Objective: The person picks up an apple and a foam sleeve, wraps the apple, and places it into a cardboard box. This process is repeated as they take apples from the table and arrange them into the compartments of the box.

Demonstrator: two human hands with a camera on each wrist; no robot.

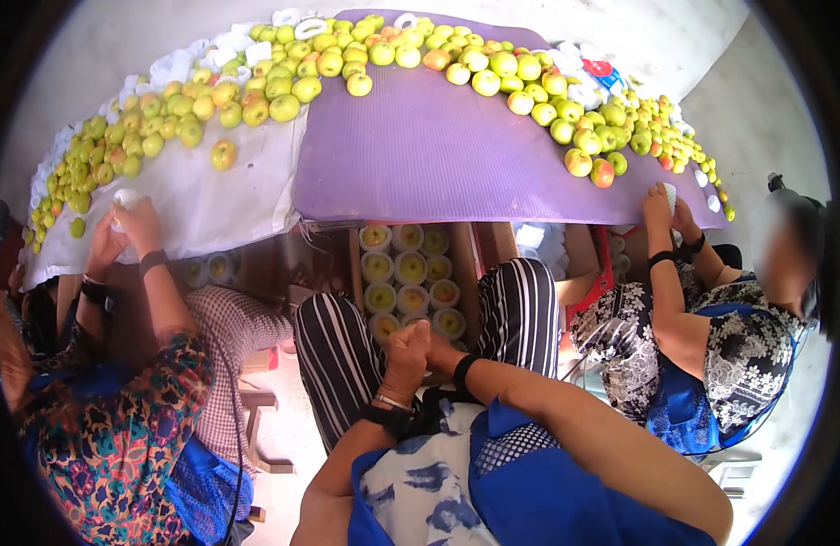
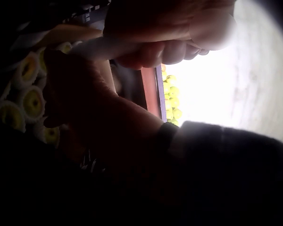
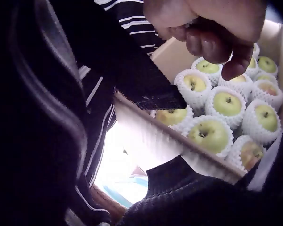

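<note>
Close together between my knees, my left hand (image 1: 405, 362) and right hand (image 1: 443, 355) sit above the near end of a cardboard box (image 1: 354, 264). Loosely curled fingers show on the left hand (image 2: 170, 30) in the dark left wrist view, with the right hand (image 2: 80, 80) beside it. Nothing shows in the fingers of the right hand (image 3: 207, 30), which bend downward over the box in the right wrist view. Rows of green-yellow apples (image 3: 228, 103) in white foam nets (image 3: 193, 96) fill the box. The hands partly cover the nearest apples.
A purple mat (image 1: 438, 146) covers the table ahead, with many loose apples (image 1: 502, 64) along its far side. White foam nets (image 1: 174, 65) lie behind them. Seated people flank me, their hands (image 1: 129, 227) and hands (image 1: 661, 214) holding white-netted things. My striped knees (image 1: 520, 305) flank the box.
</note>
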